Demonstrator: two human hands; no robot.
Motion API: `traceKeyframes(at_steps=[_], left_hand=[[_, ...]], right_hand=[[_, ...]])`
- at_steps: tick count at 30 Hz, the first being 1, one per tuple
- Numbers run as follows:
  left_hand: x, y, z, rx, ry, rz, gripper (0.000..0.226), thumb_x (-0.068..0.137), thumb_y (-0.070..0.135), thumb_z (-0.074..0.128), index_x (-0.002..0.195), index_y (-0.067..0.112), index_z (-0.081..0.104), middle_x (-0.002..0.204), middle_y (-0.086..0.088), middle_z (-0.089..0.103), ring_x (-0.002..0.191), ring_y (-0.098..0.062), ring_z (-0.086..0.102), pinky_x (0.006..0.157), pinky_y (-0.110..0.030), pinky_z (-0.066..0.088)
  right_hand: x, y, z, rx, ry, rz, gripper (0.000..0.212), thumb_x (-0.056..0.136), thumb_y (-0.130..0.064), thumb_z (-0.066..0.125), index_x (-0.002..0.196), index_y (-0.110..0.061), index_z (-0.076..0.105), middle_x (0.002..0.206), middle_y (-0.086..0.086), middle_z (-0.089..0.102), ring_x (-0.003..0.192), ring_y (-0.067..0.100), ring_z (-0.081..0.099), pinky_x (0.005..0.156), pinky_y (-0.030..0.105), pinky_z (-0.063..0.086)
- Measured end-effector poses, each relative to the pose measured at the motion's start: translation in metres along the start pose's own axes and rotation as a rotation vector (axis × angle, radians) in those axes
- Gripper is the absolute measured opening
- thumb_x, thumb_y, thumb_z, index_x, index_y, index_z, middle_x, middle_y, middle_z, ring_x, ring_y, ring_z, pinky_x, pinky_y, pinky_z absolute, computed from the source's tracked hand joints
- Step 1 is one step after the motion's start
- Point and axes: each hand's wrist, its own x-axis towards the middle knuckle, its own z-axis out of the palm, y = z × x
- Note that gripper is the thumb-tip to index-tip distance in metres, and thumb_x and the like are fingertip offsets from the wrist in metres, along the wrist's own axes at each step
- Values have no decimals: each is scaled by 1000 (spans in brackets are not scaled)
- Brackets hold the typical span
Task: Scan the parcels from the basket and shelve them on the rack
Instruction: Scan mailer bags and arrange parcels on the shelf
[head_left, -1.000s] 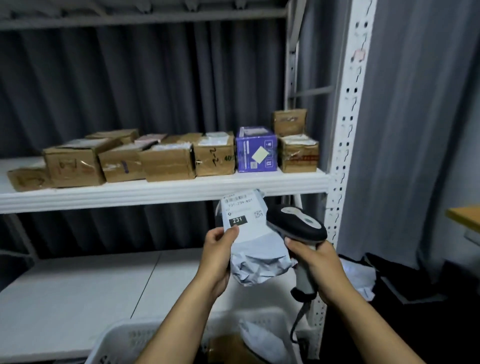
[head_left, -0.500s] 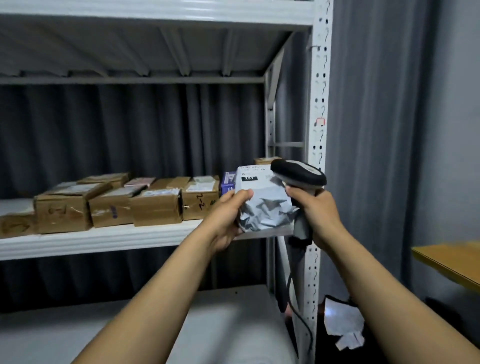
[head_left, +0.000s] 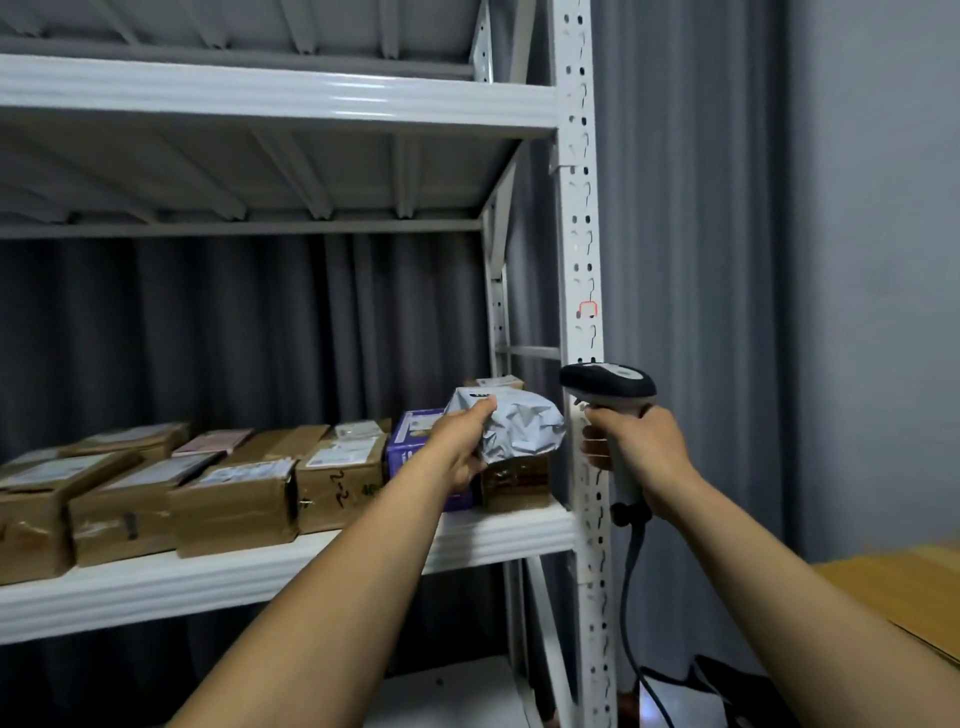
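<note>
Grey parcel (head_left: 524, 423) in left fingers' (head_left: 480, 409) pinch over brown box (head_left: 514, 480); right fingers (head_left: 597, 447) around scanner (head_left: 608, 384).

1 scanner (head_left: 608, 384), 1 mailer (head_left: 519, 421), 1 purple box (head_left: 410, 436), 6+ cardboard boxes (head_left: 234, 504).

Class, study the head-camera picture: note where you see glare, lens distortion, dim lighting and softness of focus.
Head view, glare streaks the upper shelf edge; head view, wide-angle distortion tilts the rack upright; head view, the grey parcel in the left hand is soft, its label unreadable; head view, the curtain is dim.
</note>
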Motion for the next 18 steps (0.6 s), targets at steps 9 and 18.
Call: traceKeyframes(at_steps=[9, 18], left_hand=[[14, -12, -16, 1040, 283, 499, 75, 85, 57, 60, 146, 21, 34, 140, -14, 43, 125, -31, 47, 98, -34, 40], [24, -16, -16, 1198, 134, 664, 57, 81, 25, 72, 134, 19, 52, 128, -9, 49, 107, -21, 54, 92, -26, 42]], right_hand=[[15, 10, 1, -123, -64, -3, 12, 85, -16, 68, 94, -7, 67, 87, 12, 72, 81, 28, 71, 69, 37, 60], [12, 4, 7, -117, -55, 5, 11, 84, -11, 69, 92, -5, 69, 80, 8, 68, 69, 22, 66, 55, 26, 51]])
